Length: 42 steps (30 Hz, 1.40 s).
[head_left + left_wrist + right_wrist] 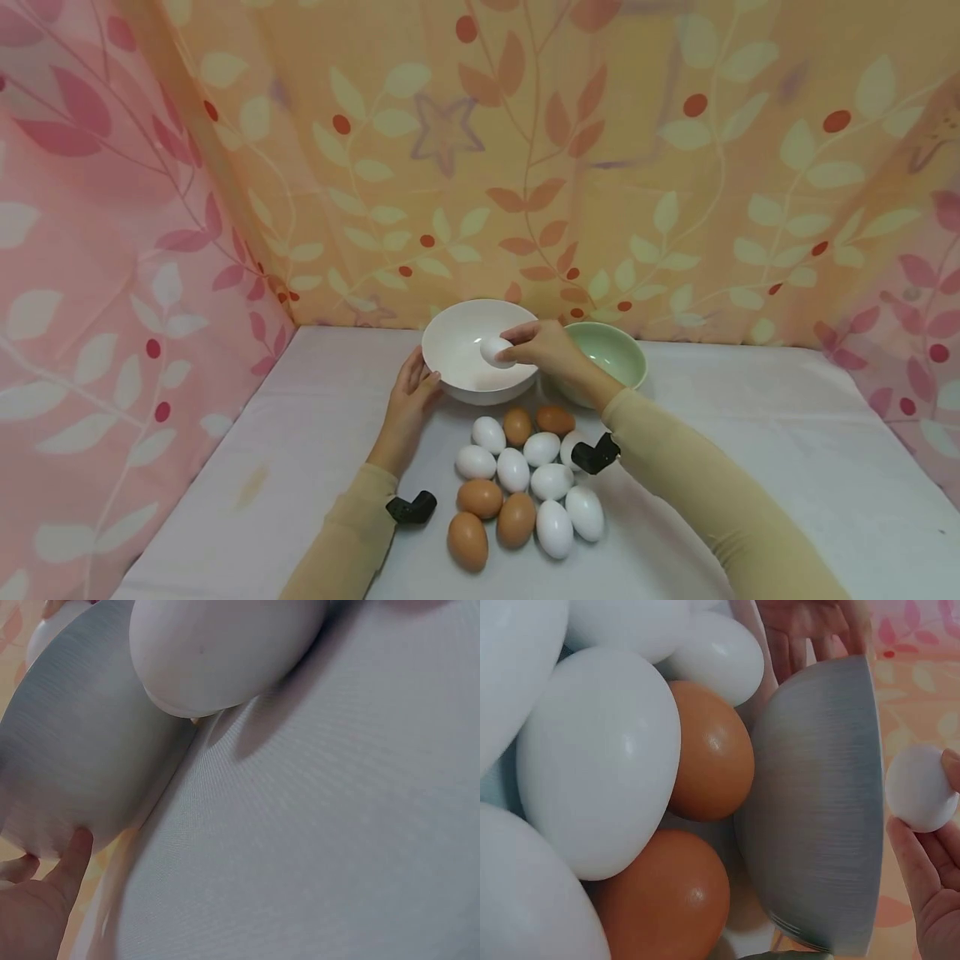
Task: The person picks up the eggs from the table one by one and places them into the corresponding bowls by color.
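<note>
Hands are apart: the right hand (551,352) pinches one white egg (493,352) between thumb and fingers, while the left hand (407,398) presses its thumb and fingers, not clamped, against the outer side of a white bowl (480,396). Position of the held egg: just above the bowl's opening, toward its right side. Beside that bowl, to the right, stands a green bowl (626,354), partly hidden by the right forearm. In front of the bowls lie eight white eggs (513,471) and five brown eggs (480,498), loosely grouped on a white tablecloth (300,467). Behind hangs a leaf-patterned curtain (480,200).
</note>
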{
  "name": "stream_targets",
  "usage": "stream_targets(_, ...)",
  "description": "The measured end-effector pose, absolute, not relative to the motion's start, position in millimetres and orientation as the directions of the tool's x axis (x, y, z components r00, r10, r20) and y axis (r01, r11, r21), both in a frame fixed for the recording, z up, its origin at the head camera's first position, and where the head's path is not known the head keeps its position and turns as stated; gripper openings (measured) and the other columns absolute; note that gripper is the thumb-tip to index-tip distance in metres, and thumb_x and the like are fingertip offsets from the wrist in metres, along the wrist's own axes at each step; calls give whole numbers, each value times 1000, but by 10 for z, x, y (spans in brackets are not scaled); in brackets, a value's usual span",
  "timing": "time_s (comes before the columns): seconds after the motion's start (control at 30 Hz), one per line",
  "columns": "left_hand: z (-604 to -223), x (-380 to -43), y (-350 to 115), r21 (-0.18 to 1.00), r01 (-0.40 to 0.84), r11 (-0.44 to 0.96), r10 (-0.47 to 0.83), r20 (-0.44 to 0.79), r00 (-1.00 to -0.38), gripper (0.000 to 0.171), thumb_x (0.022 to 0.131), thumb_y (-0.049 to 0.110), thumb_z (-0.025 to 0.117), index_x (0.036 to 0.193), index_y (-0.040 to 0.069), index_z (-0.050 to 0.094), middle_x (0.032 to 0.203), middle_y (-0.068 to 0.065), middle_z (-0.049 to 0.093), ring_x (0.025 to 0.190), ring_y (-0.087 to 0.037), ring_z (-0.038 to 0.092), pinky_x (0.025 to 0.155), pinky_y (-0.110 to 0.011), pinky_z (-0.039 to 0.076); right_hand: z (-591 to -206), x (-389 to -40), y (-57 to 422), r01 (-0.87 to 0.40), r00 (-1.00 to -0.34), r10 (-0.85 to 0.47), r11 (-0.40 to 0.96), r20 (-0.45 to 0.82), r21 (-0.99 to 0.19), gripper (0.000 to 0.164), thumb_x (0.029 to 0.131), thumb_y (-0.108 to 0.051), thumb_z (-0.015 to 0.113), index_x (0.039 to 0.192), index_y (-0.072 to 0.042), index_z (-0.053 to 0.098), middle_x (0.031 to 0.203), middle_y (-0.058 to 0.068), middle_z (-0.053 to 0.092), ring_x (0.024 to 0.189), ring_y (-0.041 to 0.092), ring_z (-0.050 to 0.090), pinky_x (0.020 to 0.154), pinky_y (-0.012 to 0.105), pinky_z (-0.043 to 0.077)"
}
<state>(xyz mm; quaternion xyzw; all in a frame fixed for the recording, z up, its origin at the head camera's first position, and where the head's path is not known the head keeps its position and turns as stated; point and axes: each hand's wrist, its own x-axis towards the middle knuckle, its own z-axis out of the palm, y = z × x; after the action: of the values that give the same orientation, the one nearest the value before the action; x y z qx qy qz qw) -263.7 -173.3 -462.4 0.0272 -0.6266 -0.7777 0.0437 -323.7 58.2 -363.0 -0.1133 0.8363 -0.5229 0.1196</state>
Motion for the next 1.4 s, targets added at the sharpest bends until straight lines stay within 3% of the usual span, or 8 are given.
stream_targets(0.63, -4677, -2617, -1755, 970, 42, -239, -93, 20, -995, 67, 102, 16, 55, 159, 21, 20, 168, 0, 14, 152, -18, 25, 120, -45, 35, -3827, -3509, 267, 0, -920, -358, 406, -159, -914, 39, 79, -16, 84, 115, -6, 74, 115, 10, 74, 89, 9, 69, 86, 27, 60)
stream_targets(0.97, -4669, -2644, -1745, 977, 39, -209, -102, 18, -995, 67, 102, 17, 56, 159, 21, 21, 168, 0, 16, 152, -20, 27, 117, -44, 39, -3901, -3609, 227, -26, -920, -360, 446, -152, -895, 37, 77, -15, 86, 111, -5, 76, 109, 8, 76, 81, 6, 65, 78, 22, 60)
stream_targets(1.4, -4656, -2668, -1738, 978, 31, -206, -106, 9, -994, 66, 102, 16, 56, 159, 23, 22, 168, 1, 17, 151, -18, 29, 116, -41, 41, -3968, -3660, 205, -99, -887, -431, 528, -166, -844, 35, 75, -16, 87, 107, -6, 78, 104, 6, 77, 82, 8, 63, 74, 20, 57)
